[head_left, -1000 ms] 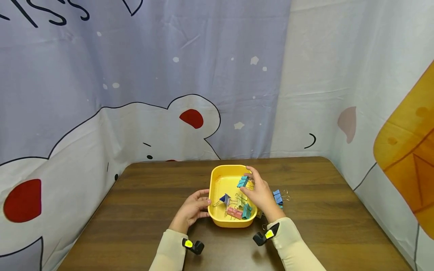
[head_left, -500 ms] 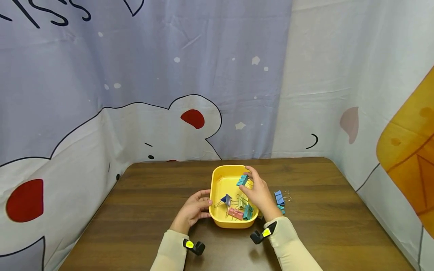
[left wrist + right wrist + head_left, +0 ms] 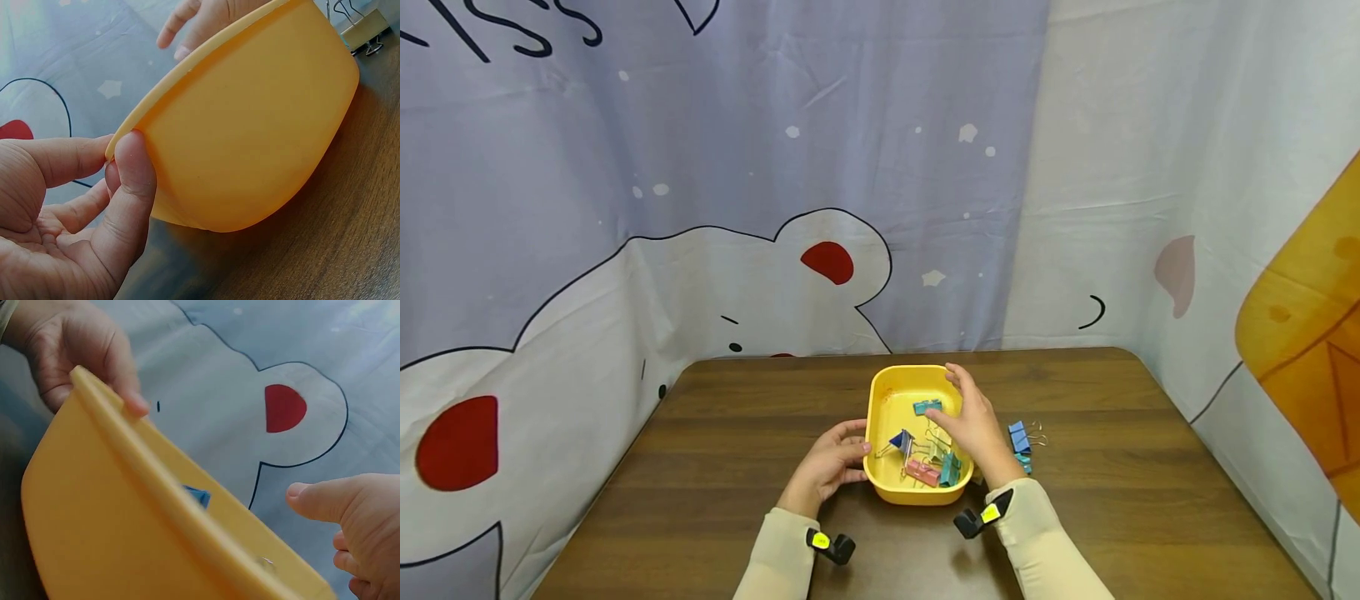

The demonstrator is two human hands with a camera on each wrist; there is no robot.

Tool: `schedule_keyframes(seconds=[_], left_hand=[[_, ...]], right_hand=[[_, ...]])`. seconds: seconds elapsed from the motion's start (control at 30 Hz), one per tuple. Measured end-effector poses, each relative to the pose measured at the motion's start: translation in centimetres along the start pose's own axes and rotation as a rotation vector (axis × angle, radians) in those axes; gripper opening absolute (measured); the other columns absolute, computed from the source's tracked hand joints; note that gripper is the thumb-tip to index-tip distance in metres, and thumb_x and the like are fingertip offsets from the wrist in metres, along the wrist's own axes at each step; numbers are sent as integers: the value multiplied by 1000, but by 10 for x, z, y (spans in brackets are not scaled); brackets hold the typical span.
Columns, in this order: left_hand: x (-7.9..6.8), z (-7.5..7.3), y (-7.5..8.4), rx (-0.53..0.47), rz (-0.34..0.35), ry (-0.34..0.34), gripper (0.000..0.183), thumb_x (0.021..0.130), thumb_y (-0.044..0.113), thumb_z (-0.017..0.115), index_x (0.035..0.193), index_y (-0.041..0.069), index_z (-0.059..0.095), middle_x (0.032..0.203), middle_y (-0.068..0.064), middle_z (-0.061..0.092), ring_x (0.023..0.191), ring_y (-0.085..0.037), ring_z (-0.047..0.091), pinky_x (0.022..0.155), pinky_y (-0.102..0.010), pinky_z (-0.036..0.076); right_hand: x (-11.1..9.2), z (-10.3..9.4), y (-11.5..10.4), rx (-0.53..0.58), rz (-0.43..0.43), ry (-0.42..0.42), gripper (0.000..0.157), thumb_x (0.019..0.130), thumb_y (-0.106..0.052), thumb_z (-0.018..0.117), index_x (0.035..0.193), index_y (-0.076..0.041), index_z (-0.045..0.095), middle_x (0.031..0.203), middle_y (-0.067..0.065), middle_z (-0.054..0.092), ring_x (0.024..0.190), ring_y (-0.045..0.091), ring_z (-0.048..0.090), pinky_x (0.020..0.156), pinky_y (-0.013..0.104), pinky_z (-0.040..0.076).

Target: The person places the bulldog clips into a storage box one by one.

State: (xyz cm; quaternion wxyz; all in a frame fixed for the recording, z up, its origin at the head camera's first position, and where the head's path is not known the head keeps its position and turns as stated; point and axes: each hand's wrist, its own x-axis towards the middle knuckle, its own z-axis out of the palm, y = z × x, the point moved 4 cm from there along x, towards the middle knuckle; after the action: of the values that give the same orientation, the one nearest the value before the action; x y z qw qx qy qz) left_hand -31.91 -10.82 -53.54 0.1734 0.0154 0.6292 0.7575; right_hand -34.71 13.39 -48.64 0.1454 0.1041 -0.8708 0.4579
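Note:
My left hand [image 3: 829, 468] pinches the left rim of a yellow plastic bin [image 3: 919, 497], thumb inside and fingers outside, as the left wrist view also shows. Above the bin's right side hovers my right hand [image 3: 976, 427], thumb and fingers spread apart with nothing between them. Under its thumb, a teal binder clip [image 3: 927, 407] lies inside the bin. Nearer the front of the bin are a dark blue binder clip [image 3: 901, 441], a pink binder clip [image 3: 923, 472], a green-teal binder clip [image 3: 951, 470] and a pale yellow-green one, partly covered by wire handles.
On the wooden table [image 3: 1120, 500], right of the bin, lie a blue binder clip [image 3: 1019, 437] and a teal binder clip [image 3: 1023, 462]. A yellowish binder clip [image 3: 365, 30] stands close beside the bin in the left wrist view. A printed curtain [image 3: 820, 150] hangs behind the table.
My right thumb and fingers have parted, and the teal binder clip they held has dropped into the bin. The left hand keeps its hold on the rim.

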Motion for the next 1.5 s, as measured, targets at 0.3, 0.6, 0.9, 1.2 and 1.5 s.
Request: schedule_keyframes(seconds=[0.3,0.6,0.9,1.2,1.5], left_hand=[[0,0,0,3,-1,8,49,88,2,56,133,4,39,114,-28,48,75,-20,59,58,-33,55],[-1,0,0,1,-5,6,50,88,2,57,134,4,38,114,-27,49,75,-21,60,58,-34,55],[0,0,-1,-5,-9,3,50,88,2,56,134,4,38,115,-28,48,74,-20,60,58,-33,55],[0,0,1,3,-9,-2,51,88,3,56,135,4,37,117,-29,47,76,-21,59,60,-34,55],[0,0,0,0,-12,-6,52,88,3,57,136,4,36,116,-29,47,74,-19,59,57,-32,55]], right_hand=[[0,-11,3,35,-28,3,79,75,-24,76,139,-25,30,136,9,43,124,30,39,98,48,36],[-1,-33,16,-8,-52,-10,81,75,-31,76,139,-29,28,135,9,44,121,36,42,94,57,36],[-4,-63,39,-30,-22,8,80,75,-31,76,139,-22,30,134,13,45,120,40,41,94,58,35],[-9,-85,62,-63,40,-18,77,77,-28,74,140,-18,30,134,13,46,122,38,40,92,59,35],[-19,-96,92,91,52,-48,79,77,-35,72,141,-21,28,134,16,44,124,38,37,92,60,35]])
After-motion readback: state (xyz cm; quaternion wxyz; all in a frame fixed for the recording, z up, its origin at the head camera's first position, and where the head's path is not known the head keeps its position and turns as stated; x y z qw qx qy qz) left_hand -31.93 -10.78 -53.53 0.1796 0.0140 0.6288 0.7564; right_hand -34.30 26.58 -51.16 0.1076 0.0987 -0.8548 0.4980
